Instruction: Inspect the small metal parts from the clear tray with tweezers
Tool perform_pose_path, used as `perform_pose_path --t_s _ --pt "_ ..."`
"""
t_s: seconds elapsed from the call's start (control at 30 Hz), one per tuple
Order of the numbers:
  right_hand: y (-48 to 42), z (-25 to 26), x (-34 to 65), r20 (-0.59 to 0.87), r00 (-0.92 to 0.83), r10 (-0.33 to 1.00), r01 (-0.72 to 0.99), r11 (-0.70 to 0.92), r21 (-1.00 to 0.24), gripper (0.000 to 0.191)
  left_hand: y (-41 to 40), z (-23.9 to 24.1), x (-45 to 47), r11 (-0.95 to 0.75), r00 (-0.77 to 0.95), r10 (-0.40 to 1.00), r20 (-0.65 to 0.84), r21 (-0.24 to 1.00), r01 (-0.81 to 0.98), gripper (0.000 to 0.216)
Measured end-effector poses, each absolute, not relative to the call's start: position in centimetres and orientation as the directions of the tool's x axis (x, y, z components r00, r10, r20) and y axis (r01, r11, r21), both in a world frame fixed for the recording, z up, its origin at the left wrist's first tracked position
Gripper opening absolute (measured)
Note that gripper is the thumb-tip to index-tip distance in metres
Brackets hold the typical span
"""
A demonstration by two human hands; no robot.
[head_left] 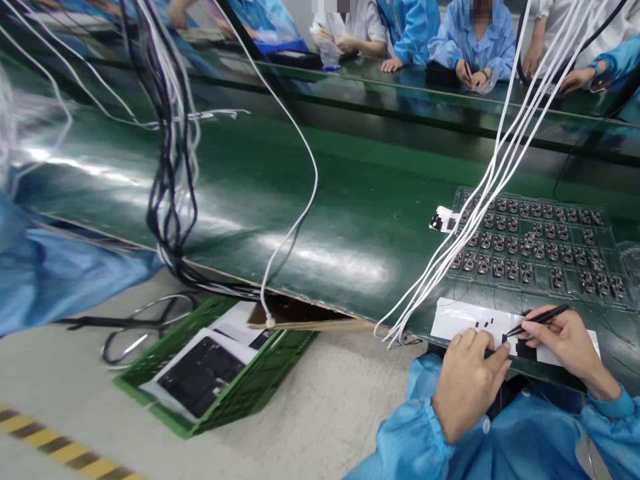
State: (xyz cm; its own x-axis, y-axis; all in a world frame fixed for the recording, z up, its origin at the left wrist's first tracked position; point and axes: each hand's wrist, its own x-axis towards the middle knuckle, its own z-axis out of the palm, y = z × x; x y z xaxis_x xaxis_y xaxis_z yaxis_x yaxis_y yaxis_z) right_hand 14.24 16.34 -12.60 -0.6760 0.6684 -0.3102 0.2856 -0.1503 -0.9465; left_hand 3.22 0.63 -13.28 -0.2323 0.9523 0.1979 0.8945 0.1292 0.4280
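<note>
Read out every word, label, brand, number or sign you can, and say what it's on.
No readable text anywhere.
Small circuit parts: any markings too small to read.
White sheet by the right hand: no legible print.
Floor tape: yellow-and-black stripes, no words.

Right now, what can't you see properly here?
In the head view:
- Left hand: its back hides whatever it may hold and some white sheet.
- Parts in the tray: too small to read; white cables cover some.
- Blue cloth at left: blurred, cut off by the edge.
</note>
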Motion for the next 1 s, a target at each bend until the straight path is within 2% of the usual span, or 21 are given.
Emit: perform_pose_path --t_s 0.53,1.0 --pt "16.62 -11.99 14.23 -0.348 -0.687 0.637 0.334 -0.149 -0.931 0.038 0.61 -13.49 3.17 0.129 -0.247 0.938 0.242 0.418 0.899 0.020" --pt "16.47 -11.75 14.00 -0.295 -0.704 0.646 0.320 -0.083 -0.944 0.037 0.56 -13.96 3.21 0.140 -0.270 0.930 0.249 0.439 0.888 0.020"
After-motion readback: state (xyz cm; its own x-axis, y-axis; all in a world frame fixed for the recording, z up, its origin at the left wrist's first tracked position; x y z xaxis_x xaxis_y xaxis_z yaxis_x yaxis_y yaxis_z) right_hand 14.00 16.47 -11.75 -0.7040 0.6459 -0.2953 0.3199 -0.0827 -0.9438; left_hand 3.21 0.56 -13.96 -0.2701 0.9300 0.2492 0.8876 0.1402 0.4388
